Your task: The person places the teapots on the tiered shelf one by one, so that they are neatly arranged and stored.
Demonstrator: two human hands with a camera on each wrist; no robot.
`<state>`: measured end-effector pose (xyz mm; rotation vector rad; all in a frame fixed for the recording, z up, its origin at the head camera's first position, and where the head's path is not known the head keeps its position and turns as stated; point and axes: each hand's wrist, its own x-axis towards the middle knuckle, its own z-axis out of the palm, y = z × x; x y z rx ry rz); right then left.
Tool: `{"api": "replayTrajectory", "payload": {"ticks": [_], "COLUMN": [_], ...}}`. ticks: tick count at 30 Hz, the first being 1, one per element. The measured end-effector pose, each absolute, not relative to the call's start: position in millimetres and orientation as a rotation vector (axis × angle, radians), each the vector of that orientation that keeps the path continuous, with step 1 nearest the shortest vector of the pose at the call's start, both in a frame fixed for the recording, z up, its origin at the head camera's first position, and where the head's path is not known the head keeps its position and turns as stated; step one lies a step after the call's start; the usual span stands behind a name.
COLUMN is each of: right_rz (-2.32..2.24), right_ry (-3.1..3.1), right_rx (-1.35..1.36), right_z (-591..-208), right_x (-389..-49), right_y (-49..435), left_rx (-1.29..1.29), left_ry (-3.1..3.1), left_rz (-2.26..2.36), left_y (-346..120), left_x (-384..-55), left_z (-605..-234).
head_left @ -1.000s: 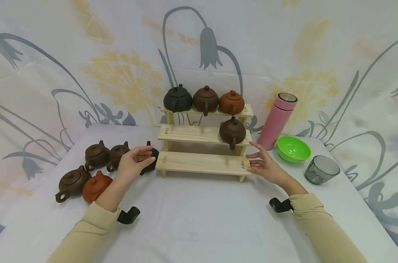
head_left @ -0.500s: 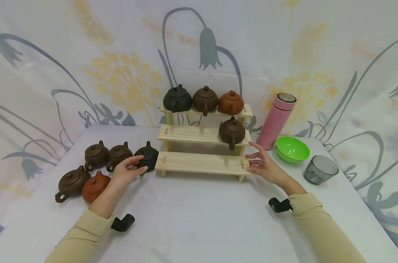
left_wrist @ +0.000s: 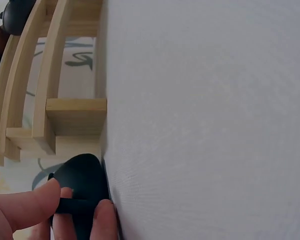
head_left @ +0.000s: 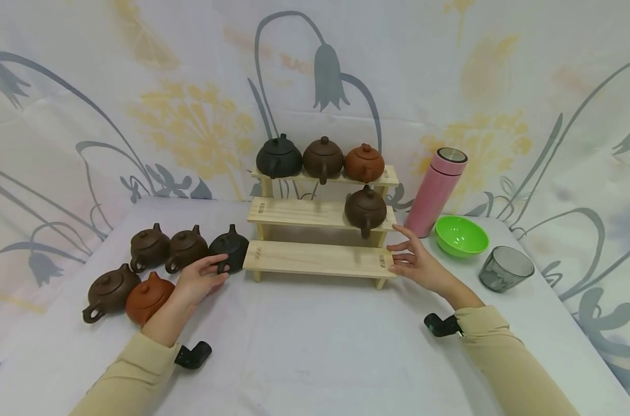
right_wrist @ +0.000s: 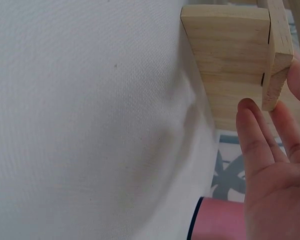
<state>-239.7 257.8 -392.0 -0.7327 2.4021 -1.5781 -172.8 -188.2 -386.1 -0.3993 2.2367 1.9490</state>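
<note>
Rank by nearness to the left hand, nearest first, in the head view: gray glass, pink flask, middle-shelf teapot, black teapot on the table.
1. Black teapot, at the left hand
2. Middle-shelf teapot, on the wooden stand's right side
3. Pink flask, right of the stand
4. Gray glass, farthest right

Room type undetermined; site presents as a staged tabletop. Evidence noted: floral-printed cloth point(head_left: 200, 104) behind a white table point(head_left: 315, 346), teapots point(head_left: 322, 158) on a tiered wooden stand point(head_left: 317, 257).
</note>
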Motion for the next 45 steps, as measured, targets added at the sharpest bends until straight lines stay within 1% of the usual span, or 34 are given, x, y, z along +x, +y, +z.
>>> {"api": "replayTrajectory", "payload": {"ticks": [5,11,19,38,45], "right_rz": [-1.587,-1.588,-1.585,-1.584,-1.594], "right_ry": [2.396,2.399,2.400,2.402,2.400], "right_rx": [-0.752,-0.753,-0.734,-0.744,-0.755], "right_z": [-392,-392,-392,-393,-394], "right_x": [-240,-240,-239,-240,-241], "right_y": [257,257,258,258,259], "left_rx": [-0.434,-0.394,-0.413,-0.266,-0.195], "left_ry": [2.170,2.165,2.174,2.535,2.561], "left_rz": [2.001,2.030,2.068,1.927,1.922], "left_y": [-191,-191,-191,-183,-181], "left_x": [-174,-175,-173,-157,-152], "left_z": [-384,-381,-370,-331,-319]}}
